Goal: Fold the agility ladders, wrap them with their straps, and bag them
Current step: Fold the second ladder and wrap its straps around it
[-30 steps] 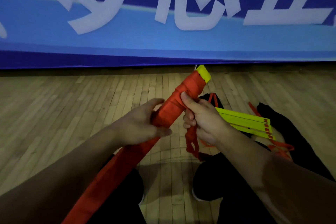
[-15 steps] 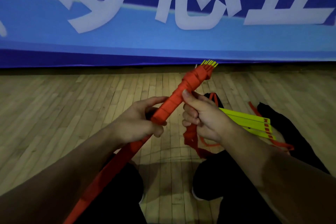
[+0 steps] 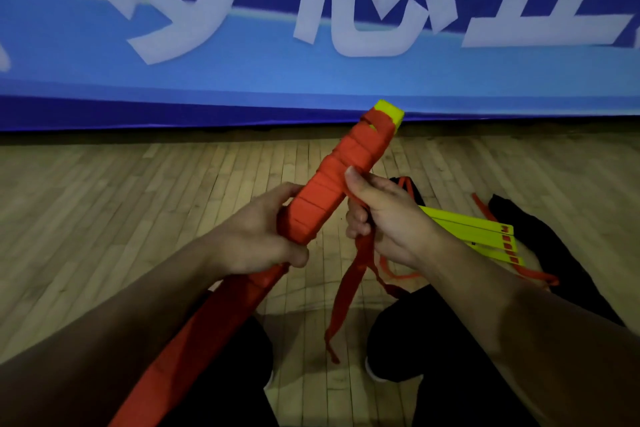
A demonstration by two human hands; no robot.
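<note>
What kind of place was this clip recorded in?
Probably an indoor sports hall or gym: a strip-wood floor, a big blue banner with white lettering along the wall, and yellow agility-ladder rungs lying on the floor.

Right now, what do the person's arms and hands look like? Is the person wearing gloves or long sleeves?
No gloves and no long sleeves. Both hands, the left hand and the right hand, are bare, and both forearms are bare all the way to the picture's edge. No watch, ring or bracelet shows. The fingernails look short and plain.

Strap-wrapped orange ladder bundle (image 3: 341, 177) tilted, yellow tip showing.
</note>
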